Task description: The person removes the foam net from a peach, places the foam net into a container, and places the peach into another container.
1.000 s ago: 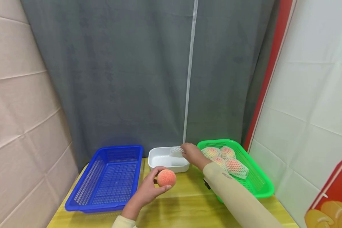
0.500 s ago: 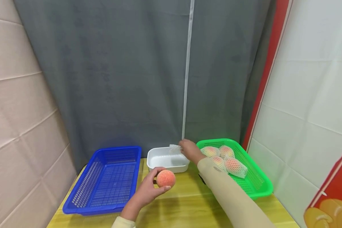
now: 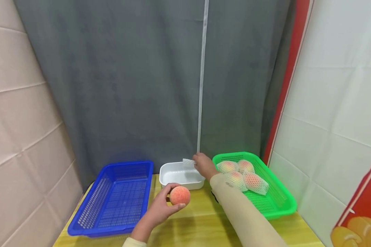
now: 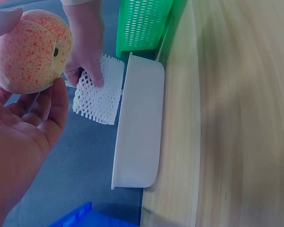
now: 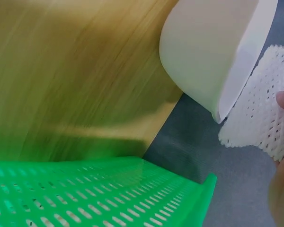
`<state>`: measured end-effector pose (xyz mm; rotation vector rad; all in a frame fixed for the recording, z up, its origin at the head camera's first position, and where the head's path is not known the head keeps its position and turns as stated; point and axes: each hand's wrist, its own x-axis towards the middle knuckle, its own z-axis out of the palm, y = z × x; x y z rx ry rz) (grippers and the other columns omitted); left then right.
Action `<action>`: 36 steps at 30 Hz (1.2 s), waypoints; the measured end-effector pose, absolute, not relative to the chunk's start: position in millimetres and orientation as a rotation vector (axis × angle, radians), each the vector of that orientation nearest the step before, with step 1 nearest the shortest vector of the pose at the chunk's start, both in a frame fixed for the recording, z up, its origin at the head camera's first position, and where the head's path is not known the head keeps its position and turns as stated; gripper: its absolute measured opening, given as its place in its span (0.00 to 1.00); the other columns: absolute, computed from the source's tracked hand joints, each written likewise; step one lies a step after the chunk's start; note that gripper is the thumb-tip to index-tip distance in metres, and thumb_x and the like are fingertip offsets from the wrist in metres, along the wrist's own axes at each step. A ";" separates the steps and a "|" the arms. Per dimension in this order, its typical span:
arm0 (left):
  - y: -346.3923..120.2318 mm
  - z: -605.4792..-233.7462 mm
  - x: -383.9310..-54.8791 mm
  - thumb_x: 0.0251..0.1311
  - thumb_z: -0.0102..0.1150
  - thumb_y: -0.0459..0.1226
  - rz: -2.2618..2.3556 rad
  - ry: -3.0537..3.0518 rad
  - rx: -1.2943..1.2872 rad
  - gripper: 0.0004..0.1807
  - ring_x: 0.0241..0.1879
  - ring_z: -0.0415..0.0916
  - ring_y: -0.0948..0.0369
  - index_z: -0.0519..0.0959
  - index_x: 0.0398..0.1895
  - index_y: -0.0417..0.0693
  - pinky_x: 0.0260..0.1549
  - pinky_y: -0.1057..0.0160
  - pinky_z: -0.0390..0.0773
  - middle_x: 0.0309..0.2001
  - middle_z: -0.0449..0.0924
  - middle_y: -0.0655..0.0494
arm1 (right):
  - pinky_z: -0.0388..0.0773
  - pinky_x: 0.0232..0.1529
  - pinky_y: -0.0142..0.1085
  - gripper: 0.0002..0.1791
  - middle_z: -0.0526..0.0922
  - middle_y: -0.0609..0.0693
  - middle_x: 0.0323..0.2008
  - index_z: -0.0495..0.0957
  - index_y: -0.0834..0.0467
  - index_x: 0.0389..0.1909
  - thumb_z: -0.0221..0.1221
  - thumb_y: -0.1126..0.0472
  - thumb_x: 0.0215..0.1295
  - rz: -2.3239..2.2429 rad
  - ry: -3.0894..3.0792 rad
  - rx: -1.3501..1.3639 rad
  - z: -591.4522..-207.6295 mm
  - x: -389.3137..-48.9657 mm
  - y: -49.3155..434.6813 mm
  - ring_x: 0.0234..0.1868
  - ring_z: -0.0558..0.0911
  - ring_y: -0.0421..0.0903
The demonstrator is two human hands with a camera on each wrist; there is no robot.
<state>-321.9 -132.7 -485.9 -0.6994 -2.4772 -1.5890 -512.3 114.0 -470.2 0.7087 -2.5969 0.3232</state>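
Note:
My left hand [image 3: 161, 205] grips a reddish, speckled peach [image 3: 180, 196] above the table, in front of the white tray. The left wrist view shows fingers and thumb curled round the peach [image 4: 33, 52], with a small dark spot on its side. Over the right back part of the white tray [image 3: 181, 185], my right hand [image 3: 204, 165] pinches a white foam net sleeve [image 3: 188, 161]. That foam net [image 5: 262, 101] hangs flat, with no fruit in it, beside the tray's rim in the right wrist view. The right fingertips are partly cut off there.
A blue plastic basket [image 3: 88, 206] stands on the left of the wooden table [image 3: 185, 226]. To the right, a green basket [image 3: 279, 197] holds several peaches in foam nets [image 3: 256, 183]. A grey curtain [image 3: 136, 85] hangs behind, with pale walls at both sides.
The right hand has lifted the foam net slightly, from inside the tray to its back rim, and shifted a little left. The left hand holds the peach almost still.

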 end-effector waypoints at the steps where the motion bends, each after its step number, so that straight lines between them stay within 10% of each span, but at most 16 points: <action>1: -132.5 -485.7 -321.3 0.60 0.85 0.44 -1.585 -2.481 -0.696 0.36 0.58 0.81 0.56 0.78 0.69 0.56 0.52 0.58 0.84 0.61 0.83 0.56 | 0.86 0.51 0.44 0.08 0.82 0.52 0.41 0.86 0.58 0.46 0.73 0.68 0.70 0.316 -2.595 0.712 -471.3 -511.7 113.1 0.45 0.84 0.50; 36: -137.5 -487.8 -322.9 0.60 0.84 0.46 -1.570 -2.492 -0.700 0.35 0.55 0.82 0.56 0.77 0.69 0.56 0.50 0.58 0.84 0.62 0.82 0.53 | 0.89 0.50 0.44 0.07 0.85 0.55 0.38 0.86 0.61 0.41 0.75 0.70 0.68 0.191 -2.688 0.760 -510.0 -518.6 94.0 0.40 0.85 0.51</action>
